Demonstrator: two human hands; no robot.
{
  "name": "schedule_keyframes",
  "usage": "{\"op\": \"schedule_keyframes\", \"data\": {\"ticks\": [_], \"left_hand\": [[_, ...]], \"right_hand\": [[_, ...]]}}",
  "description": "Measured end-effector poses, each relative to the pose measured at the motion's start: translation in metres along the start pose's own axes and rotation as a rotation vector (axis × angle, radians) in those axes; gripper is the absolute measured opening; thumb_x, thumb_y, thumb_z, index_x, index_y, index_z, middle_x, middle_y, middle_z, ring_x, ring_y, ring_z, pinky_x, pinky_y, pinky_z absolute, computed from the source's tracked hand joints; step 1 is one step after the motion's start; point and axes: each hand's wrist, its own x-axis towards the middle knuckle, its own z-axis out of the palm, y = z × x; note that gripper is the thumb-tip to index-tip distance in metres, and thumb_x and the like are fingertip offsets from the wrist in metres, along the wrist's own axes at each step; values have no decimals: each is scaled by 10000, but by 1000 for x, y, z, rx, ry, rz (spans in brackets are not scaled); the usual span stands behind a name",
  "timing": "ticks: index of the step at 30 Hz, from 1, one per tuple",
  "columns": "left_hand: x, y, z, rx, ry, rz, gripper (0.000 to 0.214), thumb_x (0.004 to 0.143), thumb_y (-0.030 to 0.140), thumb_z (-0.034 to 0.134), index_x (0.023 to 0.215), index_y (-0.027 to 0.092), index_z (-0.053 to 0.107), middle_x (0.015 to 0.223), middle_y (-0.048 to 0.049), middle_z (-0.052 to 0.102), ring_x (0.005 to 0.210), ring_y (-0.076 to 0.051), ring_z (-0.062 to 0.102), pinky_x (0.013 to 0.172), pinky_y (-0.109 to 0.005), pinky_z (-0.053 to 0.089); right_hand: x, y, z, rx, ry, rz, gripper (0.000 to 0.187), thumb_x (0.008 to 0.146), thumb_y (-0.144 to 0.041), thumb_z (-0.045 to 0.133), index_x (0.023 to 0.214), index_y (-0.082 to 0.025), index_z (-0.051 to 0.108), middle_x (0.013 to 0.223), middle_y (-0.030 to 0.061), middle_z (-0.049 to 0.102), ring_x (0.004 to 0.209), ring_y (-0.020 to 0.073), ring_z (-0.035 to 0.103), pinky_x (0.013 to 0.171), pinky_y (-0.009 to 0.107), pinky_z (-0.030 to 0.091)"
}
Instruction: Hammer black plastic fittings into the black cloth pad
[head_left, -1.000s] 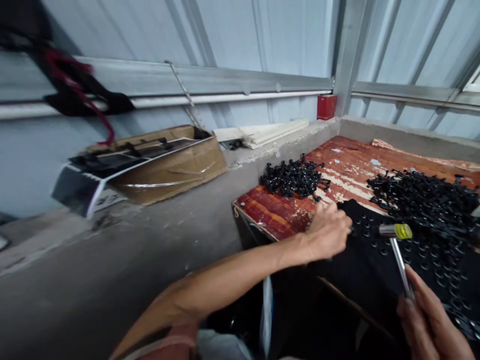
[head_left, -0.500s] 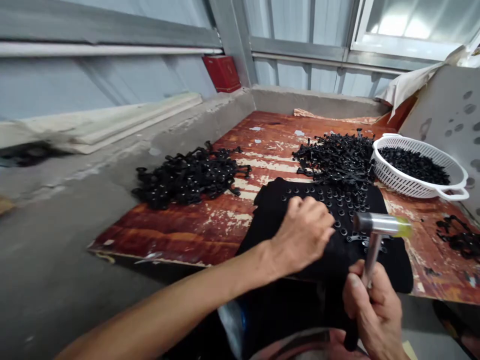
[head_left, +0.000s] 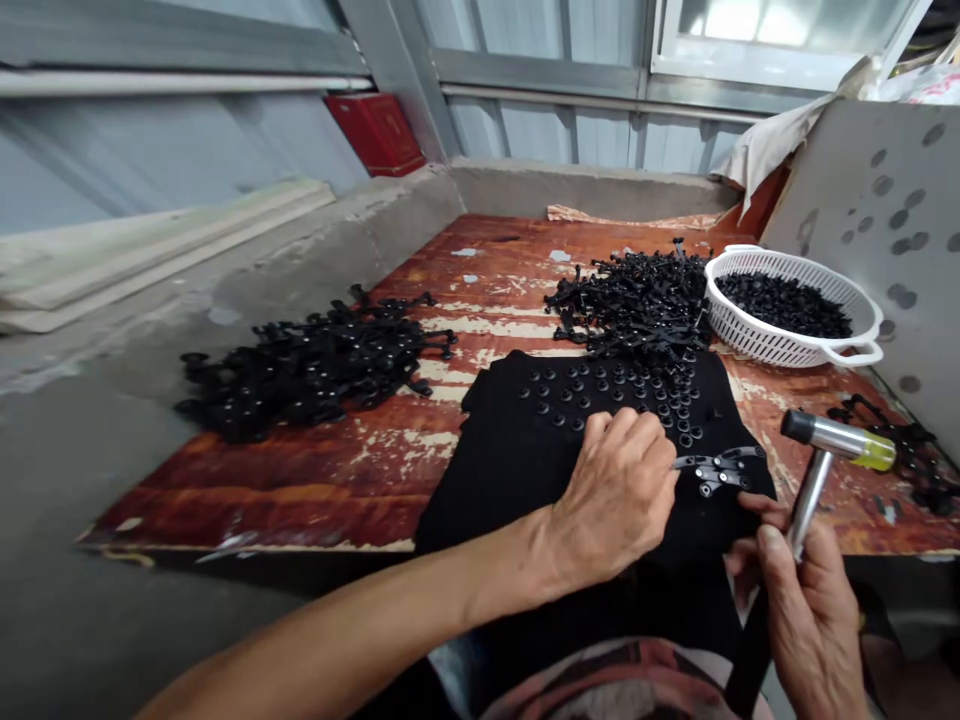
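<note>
My right hand (head_left: 806, 590) is wrapped round a hammer (head_left: 804, 500) with a metal head, one dark face and one yellow face. Its head is raised over the right edge of a black cloth pad (head_left: 502, 480). One fingertip of that hand reaches the pad, just below a few flat, jointed black-and-grey links (head_left: 724, 470). On the pad, my left hand (head_left: 619, 490) is closed with curled fingers, its fingertips at the left end of those links. Whatever it pinches is hidden. Beyond it, small round black caps (head_left: 577, 385) lie spread in loose rows on the pad.
A heap of black jointed pieces (head_left: 315, 365) lies left on the worn red-brown board (head_left: 300, 490), another heap (head_left: 637, 300) behind the pad. A white basket (head_left: 795, 345) of small black parts stands at right, near more dark pieces (head_left: 922, 460) and a spotted panel (head_left: 900, 220).
The view has swung right. My left hand has moved from beside the caps to the links. My right hand and the hammer have shifted right, off the pad's middle, and a fingertip now extends to the pad.
</note>
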Motion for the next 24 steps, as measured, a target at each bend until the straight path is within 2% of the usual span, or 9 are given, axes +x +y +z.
{"op": "schedule_keyframes", "data": {"ticks": [3,6,9,14,17,20,22,24], "left_hand": [[-16,14,1,-174,74,-63,91,880,181,513,808,173,569,873,-45,606,832,-192,494,742,-373,389],[-36,25,1,-306,142,-104,20,833,166,555,826,185,552,880,-28,610,840,-173,516,786,-357,429],[-53,30,-5,-336,185,-109,41,823,161,560,844,193,543,889,-26,616,857,-168,536,838,-352,452],[-68,28,-15,-313,205,-115,65,800,136,548,819,194,526,860,-39,607,839,-180,534,812,-360,461],[-73,27,-18,-333,205,-154,86,801,115,524,779,191,492,809,-39,580,800,-175,520,760,-348,454],[-77,27,-20,-338,214,-203,96,822,120,517,769,190,478,797,-35,570,800,-175,519,780,-360,447],[-78,25,-22,-362,203,-220,101,809,119,527,762,190,474,803,-33,575,804,-177,523,778,-364,441],[-78,20,-25,-389,190,-243,103,794,113,528,752,190,473,802,-29,578,798,-175,521,763,-360,434]], "right_hand": [[-5,-6,7,129,-87,-22,210,922,-433,596,1001,-254,518,719,3,721,493,157,637,480,273,537],[-12,-15,17,149,-19,-56,170,915,-397,616,926,-255,523,689,-5,709,529,158,661,541,272,553],[-18,-21,26,145,14,-60,162,916,-404,608,940,-265,529,627,-19,671,498,160,638,493,257,521],[-23,-31,39,182,-74,9,216,909,-441,608,967,-271,489,532,-60,599,416,147,579,426,236,465],[-28,-38,49,209,-118,75,289,888,-493,617,1024,-270,494,576,-60,598,451,147,586,447,242,476],[-36,-43,57,188,-156,111,354,848,-541,645,1063,-285,528,705,-35,635,526,142,599,456,231,465],[-39,-43,60,174,-198,124,389,829,-554,661,1089,-285,553,756,-24,637,523,128,571,446,229,446],[-40,-41,59,155,-252,151,441,830,-545,666,1159,-274,552,704,-34,612,465,107,504,417,223,410]]}}
